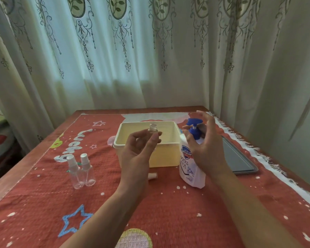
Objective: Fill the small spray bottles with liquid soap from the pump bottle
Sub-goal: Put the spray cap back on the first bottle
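Small clear bottle point(152, 129) with no top on it stands up straight in the left hand point(139, 151). The fingers and thumb curl round its lower part and pinch it. Only the neck and the open mouth stick out above them. The hand holds it up in the air, over the near side of a cream tub point(118, 140).

The pump bottle point(188, 165) of soap stands on the red cloth point(168, 212), just to the right of the tub. It is white, with a blue pump point(192, 126) on top. The right hand point(206, 149) is right in front of it. This hand is wide open, with the fingers spread and pointing up. It hides part of the bottle's neck. It is hard to tell if the palm touches the bottle. The fingers are not wrapped round the pump.

Two more spray bottles stand side by side on the cloth, off to the left and well apart from the tub. The left spray bottle point(76, 171) and the right spray bottle point(88, 169) are both clear, and both have their white tops on.

A small pale thing point(152, 175) lies on its side on the cloth, just in front of the tub. It is too blurry to name.

A grey tray point(240, 158) lies flat on the cloth behind the right hand. A pale curtain point(115, 59) hangs behind the table.
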`<state>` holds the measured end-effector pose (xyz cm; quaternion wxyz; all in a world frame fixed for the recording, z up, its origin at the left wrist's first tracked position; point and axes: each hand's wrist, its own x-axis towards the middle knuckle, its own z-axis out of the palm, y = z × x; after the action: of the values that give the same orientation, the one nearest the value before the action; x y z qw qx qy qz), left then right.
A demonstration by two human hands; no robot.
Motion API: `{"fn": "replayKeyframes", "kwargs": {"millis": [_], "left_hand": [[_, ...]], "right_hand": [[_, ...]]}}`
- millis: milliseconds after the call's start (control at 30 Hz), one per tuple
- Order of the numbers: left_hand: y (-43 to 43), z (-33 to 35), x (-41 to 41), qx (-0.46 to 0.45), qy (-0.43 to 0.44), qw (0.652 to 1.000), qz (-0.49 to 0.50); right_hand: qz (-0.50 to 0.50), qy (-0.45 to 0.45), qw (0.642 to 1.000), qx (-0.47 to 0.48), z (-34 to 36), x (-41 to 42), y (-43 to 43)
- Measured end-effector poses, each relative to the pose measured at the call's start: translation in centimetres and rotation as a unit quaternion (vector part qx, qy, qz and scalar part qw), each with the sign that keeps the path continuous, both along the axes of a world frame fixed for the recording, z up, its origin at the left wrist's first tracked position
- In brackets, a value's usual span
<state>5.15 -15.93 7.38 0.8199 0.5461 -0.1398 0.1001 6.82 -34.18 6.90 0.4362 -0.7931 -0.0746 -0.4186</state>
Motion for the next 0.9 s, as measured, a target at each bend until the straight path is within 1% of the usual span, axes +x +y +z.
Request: {"fn": "replayKeyframes", "kwargs": {"millis": [133,233,333,433,500,567,600,767,900], "left_hand": [[1.3,-0.4,0.1,0.007,0.011,1.0,-0.013],[3.0,-0.9,0.1,0.016,0.013,1.0,-0.009],[4.8,-1.3,0.0,0.036,0.013,0.999,0.0],[6.5,-2.1,0.2,0.069,0.015,0.997,0.01],[7.2,-2.9,0.6,0.092,0.009,0.996,0.015],[7.7,-4.0,1.2,0.115,0.002,0.993,0.021],[7.9,-4.6,1.4,0.13,-0.002,0.991,0.027],[9.0,-6.5,2.8,0.196,-0.029,0.98,0.032],[9.3,-6.9,3.2,0.224,-0.035,0.973,0.031]], "right_hand": [[-0.012,0.041,0.999,-0.005,-0.1,-0.5,-0.8],[-0.039,0.055,0.997,-0.049,0.2,-1.1,-1.0],[-0.066,-0.003,0.994,-0.087,1.3,-1.9,-0.8],[-0.101,-0.119,0.981,-0.113,3.1,-2.9,1.0],[-0.093,-0.19,0.97,-0.118,3.5,-3.0,3.0],[-0.061,-0.211,0.967,-0.128,2.6,-2.3,5.1],[-0.041,-0.195,0.97,-0.138,1.6,-1.9,6.1],[0.043,-0.049,0.98,-0.186,-4.2,-0.4,8.0],[0.088,0.002,0.976,-0.198,-5.0,-0.1,8.4]]}}
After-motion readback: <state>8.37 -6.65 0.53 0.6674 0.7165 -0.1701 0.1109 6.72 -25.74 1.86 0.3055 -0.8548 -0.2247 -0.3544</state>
